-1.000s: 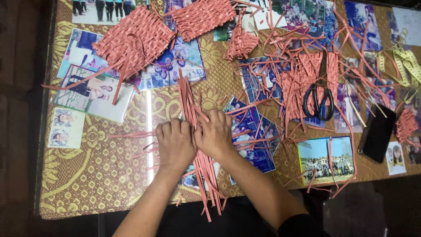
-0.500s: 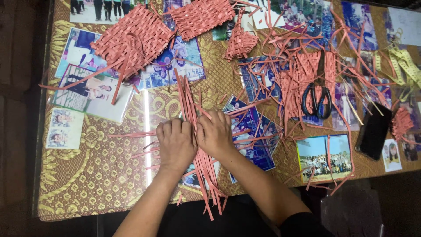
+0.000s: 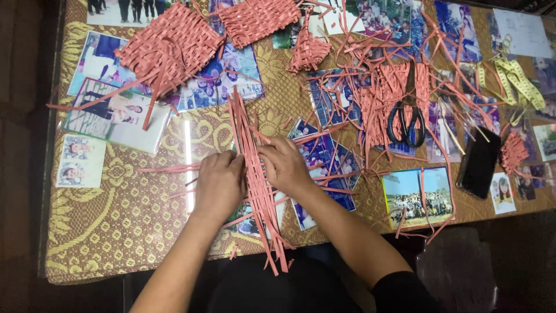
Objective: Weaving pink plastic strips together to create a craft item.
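A bundle of long pink paper strips [image 3: 250, 145] lies lengthwise on the glass-topped table [image 3: 116, 232], running from the middle toward the near edge. My left hand [image 3: 219, 184] presses on its left side, fingers curled onto the strips and onto a cross strip [image 3: 165, 168] sticking out to the left. My right hand [image 3: 285, 167] pinches the same bundle from the right, thumb and fingers on the strips. Both hands sit side by side, almost touching. The strips' middle part is hidden under my fingers.
Woven pink mats [image 3: 168, 46] [image 3: 258, 18] lie at the far left and centre. A heap of loose strips [image 3: 382, 93] surrounds black scissors [image 3: 407, 119]. A dark phone [image 3: 478, 162] and a yellow tape measure [image 3: 518, 81] sit right. Photographs [image 3: 110, 113] lie under the glass.
Both hands stay on the strip bundle with only small finger shifts. The view has drifted slightly; nothing on the table has moved.
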